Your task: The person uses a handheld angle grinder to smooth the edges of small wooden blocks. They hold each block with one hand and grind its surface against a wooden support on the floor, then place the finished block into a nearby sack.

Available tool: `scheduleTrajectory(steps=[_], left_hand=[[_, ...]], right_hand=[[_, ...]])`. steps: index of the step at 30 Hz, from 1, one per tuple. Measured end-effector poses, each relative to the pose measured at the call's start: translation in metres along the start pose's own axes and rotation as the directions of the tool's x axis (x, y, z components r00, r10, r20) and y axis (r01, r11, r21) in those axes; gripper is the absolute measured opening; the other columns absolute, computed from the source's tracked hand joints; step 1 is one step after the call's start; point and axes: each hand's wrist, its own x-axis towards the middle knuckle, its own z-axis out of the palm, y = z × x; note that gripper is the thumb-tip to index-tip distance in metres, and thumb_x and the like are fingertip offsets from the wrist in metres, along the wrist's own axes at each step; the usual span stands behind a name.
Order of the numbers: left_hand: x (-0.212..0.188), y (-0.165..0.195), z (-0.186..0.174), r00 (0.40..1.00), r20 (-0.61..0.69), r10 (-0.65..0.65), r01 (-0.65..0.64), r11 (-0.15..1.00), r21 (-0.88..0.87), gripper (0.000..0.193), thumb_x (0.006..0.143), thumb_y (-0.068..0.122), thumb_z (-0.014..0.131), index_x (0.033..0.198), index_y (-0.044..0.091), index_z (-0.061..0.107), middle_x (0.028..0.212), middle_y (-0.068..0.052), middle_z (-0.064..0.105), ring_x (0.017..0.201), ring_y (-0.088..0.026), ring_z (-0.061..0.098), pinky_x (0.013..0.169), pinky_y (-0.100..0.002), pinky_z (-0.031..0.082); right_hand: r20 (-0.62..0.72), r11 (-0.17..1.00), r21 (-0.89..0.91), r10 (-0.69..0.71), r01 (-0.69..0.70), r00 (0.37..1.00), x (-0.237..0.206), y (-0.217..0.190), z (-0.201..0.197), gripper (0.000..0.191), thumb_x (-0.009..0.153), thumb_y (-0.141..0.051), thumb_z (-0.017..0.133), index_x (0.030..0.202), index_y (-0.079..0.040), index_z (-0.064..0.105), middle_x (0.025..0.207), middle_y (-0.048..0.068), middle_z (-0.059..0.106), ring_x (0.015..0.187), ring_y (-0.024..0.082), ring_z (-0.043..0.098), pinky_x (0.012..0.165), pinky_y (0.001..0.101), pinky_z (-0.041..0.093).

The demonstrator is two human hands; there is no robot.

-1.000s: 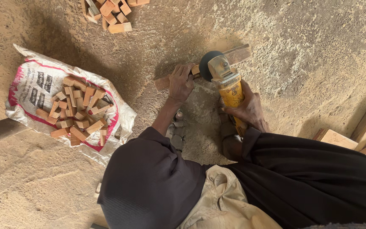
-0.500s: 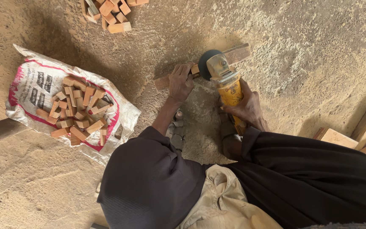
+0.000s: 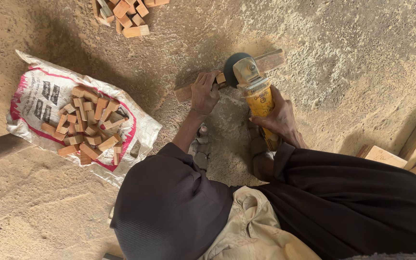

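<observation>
- Head view looks down at a person crouched on a sandy floor [image 3: 362, 62].
- The left hand [image 3: 204, 94] presses flat on a long wood strip [image 3: 227, 77] that lies on the floor. Its grip is shut down on the strip, fingers spread over the top.
- The right hand [image 3: 280, 118] holds a yellow grinder [image 3: 258, 96]. Its grip is wrapped tight around the yellow body.
- The grinder's dark round disc [image 3: 231, 67] sits on the wood strip, just beside the left hand's fingers.
- The strip runs from near the left hand up to the right, past the disc.
- A white sack [image 3: 39, 96] lies flat on the floor to the left, well apart from the hands.
- Many small wood blocks [image 3: 90, 127] are piled on the sack.
- More small blocks [image 3: 126, 14] lie in a heap near the top edge of the floor.
- Pale planks [image 3: 410, 154] lie at the right edge.
- Dark sleeves cover both arms.
</observation>
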Motion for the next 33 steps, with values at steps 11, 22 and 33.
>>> scheduleTrajectory(steps=[11,22,33], left_hand=[[-0.001,0.003,0.0,1.0,-0.004,0.002,-0.002,1.0,0.0,0.043,0.082,-0.007,0.06,0.123,0.004,0.063,0.111,-0.014,0.07,0.102,-0.034,0.067,0.085,-0.045,0.059],[-0.001,0.002,0.001,1.0,-0.008,0.006,-0.006,1.0,0.023,0.043,0.08,-0.005,0.064,0.122,0.004,0.064,0.111,-0.014,0.071,0.1,-0.034,0.067,0.081,-0.045,0.057],[-0.003,-0.003,0.005,1.0,0.009,-0.014,0.014,0.999,0.031,0.042,0.082,-0.003,0.064,0.123,0.005,0.063,0.107,-0.013,0.07,0.099,-0.033,0.066,0.08,-0.045,0.056]], right_hand=[[0.014,1.0,-0.006,0.015,-0.015,1.0,0.0,-0.004,-0.002,0.103,0.061,-0.019,0.092,0.147,0.006,0.042,0.11,0.024,0.074,0.089,0.034,0.078,0.079,0.0445,0.067],[-0.061,0.998,0.013,0.059,-0.059,0.996,-0.008,-0.003,-0.009,0.098,0.062,-0.019,0.092,0.144,0.004,0.046,0.108,0.021,0.075,0.089,0.032,0.078,0.08,0.0443,0.067],[-0.024,0.994,0.05,0.096,-0.095,0.995,-0.014,0.002,-0.006,0.097,0.062,-0.018,0.091,0.145,0.004,0.046,0.109,0.02,0.075,0.09,0.03,0.078,0.082,0.0424,0.066]])
